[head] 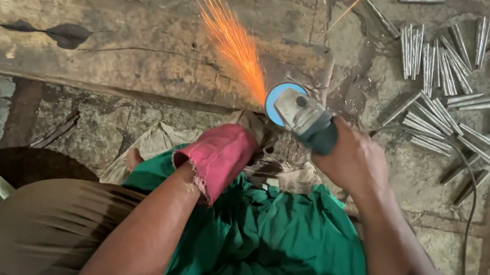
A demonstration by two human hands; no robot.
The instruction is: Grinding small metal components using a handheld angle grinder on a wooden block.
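Right hand (351, 157) clamped round angle grinder (311, 122), disc (281, 101) throwing sparks (234, 42); left hand (222, 157), wrapped in pink cloth, just left of grinder, grip unreadable; risk: cloth snagging disc, sparks scorching green fabric (274, 243) below grinder

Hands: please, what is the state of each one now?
Left hand: wrapped in pink cloth, grip cannot be told.
Right hand: closed on the grinder, sparks flying.
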